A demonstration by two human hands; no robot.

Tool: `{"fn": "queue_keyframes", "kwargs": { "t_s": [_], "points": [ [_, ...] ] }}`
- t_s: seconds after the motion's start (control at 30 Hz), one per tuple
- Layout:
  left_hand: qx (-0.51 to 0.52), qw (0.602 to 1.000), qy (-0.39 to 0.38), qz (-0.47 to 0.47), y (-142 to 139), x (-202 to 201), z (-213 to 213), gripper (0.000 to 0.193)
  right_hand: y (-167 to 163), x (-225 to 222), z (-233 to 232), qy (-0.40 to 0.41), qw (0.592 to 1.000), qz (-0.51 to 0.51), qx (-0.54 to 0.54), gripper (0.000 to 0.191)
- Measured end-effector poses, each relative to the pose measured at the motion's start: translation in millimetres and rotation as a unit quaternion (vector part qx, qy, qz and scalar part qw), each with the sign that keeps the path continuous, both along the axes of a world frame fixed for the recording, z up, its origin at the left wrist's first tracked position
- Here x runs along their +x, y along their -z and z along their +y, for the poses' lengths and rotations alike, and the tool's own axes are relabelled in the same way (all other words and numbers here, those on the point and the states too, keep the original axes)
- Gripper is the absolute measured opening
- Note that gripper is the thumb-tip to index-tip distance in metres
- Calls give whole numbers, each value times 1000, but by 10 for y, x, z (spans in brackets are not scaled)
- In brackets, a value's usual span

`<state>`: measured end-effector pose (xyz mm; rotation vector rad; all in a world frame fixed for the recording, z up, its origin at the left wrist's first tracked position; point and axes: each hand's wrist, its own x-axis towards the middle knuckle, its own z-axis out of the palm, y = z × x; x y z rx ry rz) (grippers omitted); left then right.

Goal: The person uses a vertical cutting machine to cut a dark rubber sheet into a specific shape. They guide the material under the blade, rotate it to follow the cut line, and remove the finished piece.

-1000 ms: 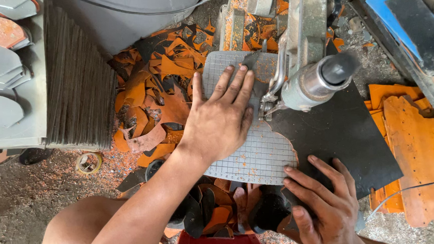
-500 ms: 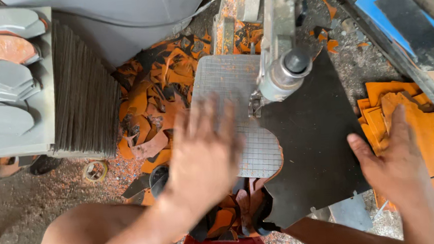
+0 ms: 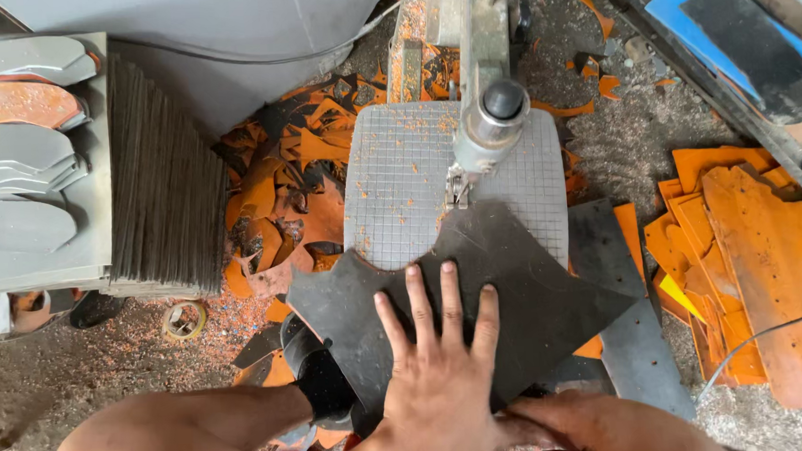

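The dark sheet (image 3: 479,313) now lies across the near half of the gridded saw table (image 3: 399,189), its far edge right at the blade under the saw head (image 3: 492,120). Half a sec ago it sat off to the right side w/ most of the grid bare; a sec ago a hand lay flat on the grid itself. The sheet has notched, scalloped cuts along its left edge.

Left hand (image 3: 441,379) is flat on the sheet, palm down, fingers spread & pointing toward the blade. It was a blur in mid-move just before; now it's sharp. Right hand (image 3: 594,426) has come in from the orange stack to the near edge of the sheet, just beside the left wrist, low in view. Can't tell if its fingers grip the edge or just rest there, since they're mostly hidden behind the left hand.

Around that: orange & black scraps (image 3: 280,195) heaped left of the table, orange dust on the grid. Farther left a stack of thin dark sheets (image 3: 166,183) on edge, w/ grey sole-shaped cutouts (image 3: 14,163) next to it. At right, a pile of orange boards (image 3: 759,252) on the ground. A bare knee (image 3: 156,440) at bottom left.
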<state>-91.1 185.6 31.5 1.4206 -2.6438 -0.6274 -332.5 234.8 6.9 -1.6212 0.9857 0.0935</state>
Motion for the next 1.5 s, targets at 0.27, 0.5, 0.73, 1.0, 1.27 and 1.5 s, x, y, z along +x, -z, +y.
{"fn": "queue_keyframes", "kwargs": {
  "t_s": [0.27, 0.5, 0.73, 1.0, 1.27, 1.5],
  "points": [
    [-40, 999, -4, -35, -15, 170, 98, 107, -460, -44, -433, 27, 835, 54, -546, 74],
    [-84, 996, -26, 4, 105, 402, 139, 95, -240, 421, -637, 4, 846, 79, -528, 95],
    [-128, 990, -36, 54, 285, 500, 132, 84, -206, 493, -761, 12, 837, 77, -542, 94],
    [-147, 987, -53, 48, 325, 492, 111, 72, -164, 514, -806, 20, 836, 76, -543, 88],
    [-158, 985, -60, 45, 343, 470, 84, 65, -146, 504, -847, 21, 836, 71, -544, 87],
    [-182, 981, -58, 45, 385, 410, 80, 60, -139, 491, -898, 21, 836, 67, -544, 84]
  ]
}}
